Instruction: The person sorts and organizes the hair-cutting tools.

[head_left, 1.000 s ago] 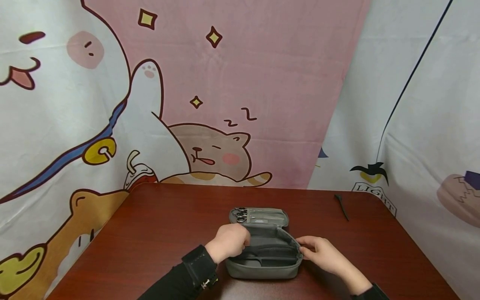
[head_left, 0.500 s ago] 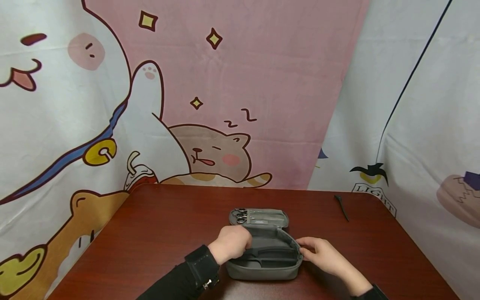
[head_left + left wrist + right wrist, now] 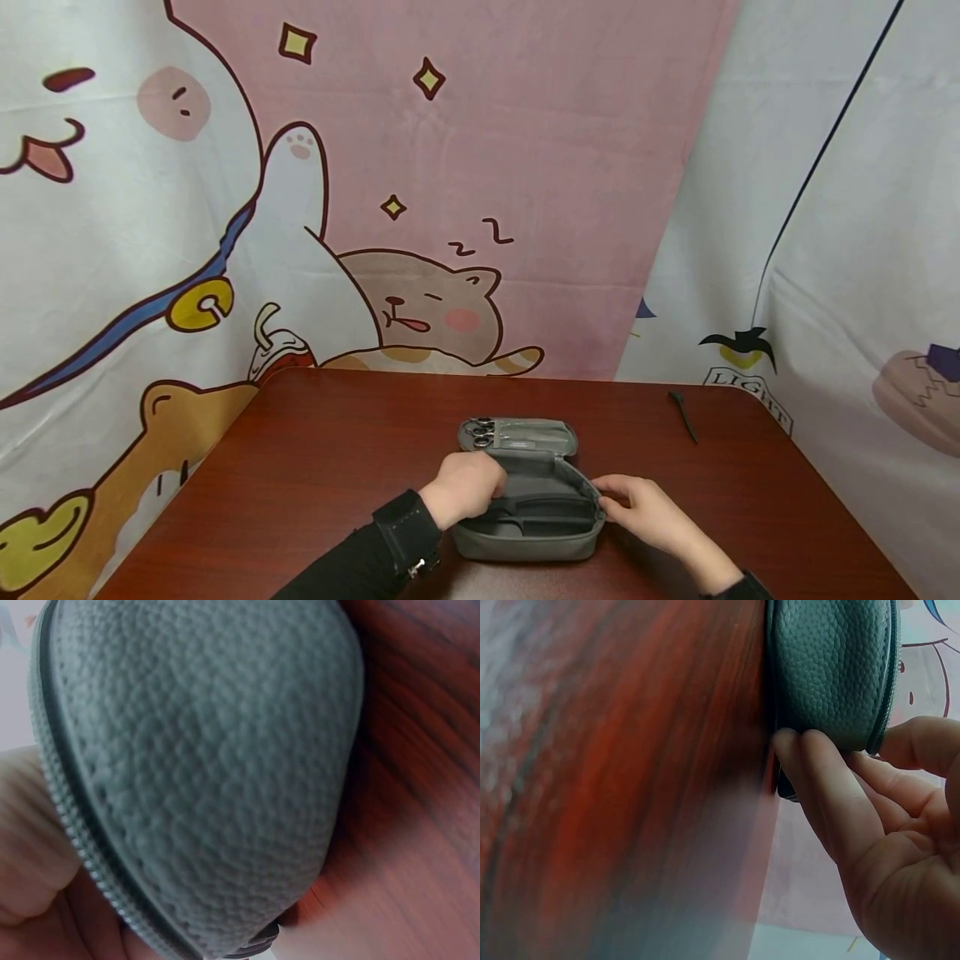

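Observation:
A grey-green zip case (image 3: 525, 546) of pebbled, leather-like material lies unzipped on the table, its lid (image 3: 536, 435) folded back. Several metal scissor handles (image 3: 480, 431) show in the lid's left end, beside a clear pocket. Inside the case is a long dark item (image 3: 551, 510) whose kind I cannot make out. My left hand (image 3: 463, 485) reaches over the left rim into the case; its fingertips are hidden. At the right end, my right hand (image 3: 641, 508) pinches the rim, with thumb and fingers against the wall (image 3: 832, 667) in the right wrist view.
A small dark, thin tool (image 3: 684, 417) lies at the back right of the reddish-brown table (image 3: 315, 467). Behind the table hangs a cloth (image 3: 555, 167) with cartoon animals.
My left hand has shifted slightly to the right inside the case. The right hand keeps its place at the rim, and the case stays where it was.

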A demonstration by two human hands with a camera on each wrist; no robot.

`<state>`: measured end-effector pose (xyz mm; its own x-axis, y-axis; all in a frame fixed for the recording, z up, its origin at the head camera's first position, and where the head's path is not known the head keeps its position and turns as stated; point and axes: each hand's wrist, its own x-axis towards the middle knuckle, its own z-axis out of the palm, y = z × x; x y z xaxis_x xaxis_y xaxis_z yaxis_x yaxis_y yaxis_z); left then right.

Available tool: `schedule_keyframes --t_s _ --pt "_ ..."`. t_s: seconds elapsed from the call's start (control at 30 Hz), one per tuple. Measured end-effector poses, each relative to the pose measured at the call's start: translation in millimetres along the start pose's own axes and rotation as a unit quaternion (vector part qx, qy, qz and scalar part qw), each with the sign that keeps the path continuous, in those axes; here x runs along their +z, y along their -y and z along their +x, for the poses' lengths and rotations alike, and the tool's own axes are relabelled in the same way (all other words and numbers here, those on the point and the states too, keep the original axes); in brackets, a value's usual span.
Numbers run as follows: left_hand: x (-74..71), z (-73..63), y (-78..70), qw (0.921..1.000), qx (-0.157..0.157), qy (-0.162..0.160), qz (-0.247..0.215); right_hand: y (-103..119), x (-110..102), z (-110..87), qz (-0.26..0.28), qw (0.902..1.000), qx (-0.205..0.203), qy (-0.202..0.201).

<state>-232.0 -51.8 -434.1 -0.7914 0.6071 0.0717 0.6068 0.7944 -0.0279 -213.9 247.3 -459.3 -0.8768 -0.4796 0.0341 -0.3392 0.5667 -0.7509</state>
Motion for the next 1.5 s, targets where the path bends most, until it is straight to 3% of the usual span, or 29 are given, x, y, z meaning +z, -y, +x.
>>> schedule_keyframes --t_s 0.33,0.7,0.93,1.37,1.5 --pt "-0.3 1.2 -2.4 1.0000 -0.003 0.004 0.004 3 2 0.7 -0.059 0.9977 -0.016 -0.029" --pt "-1.5 3.7 -5.2 0.9999 -0.010 0.010 0.009 4 2 1.4 -0.063 0.9973 -0.018 -0.031" --pt "1.1 2.4 -3.8 0.9999 -0.004 -0.011 0.004 4 2 0.9 -0.061 0.9974 -0.015 -0.035" --pt "-14.2 -9.1 2.6 0.9944 0.006 -0.034 -0.100 2 2 3.0 -0.085 0.9943 -0.038 -0.051" --pt "-15.8 -13.5 2.3 0.9914 0.000 -0.056 -0.118 2 2 2.7 -0.094 0.9930 -0.044 -0.055"
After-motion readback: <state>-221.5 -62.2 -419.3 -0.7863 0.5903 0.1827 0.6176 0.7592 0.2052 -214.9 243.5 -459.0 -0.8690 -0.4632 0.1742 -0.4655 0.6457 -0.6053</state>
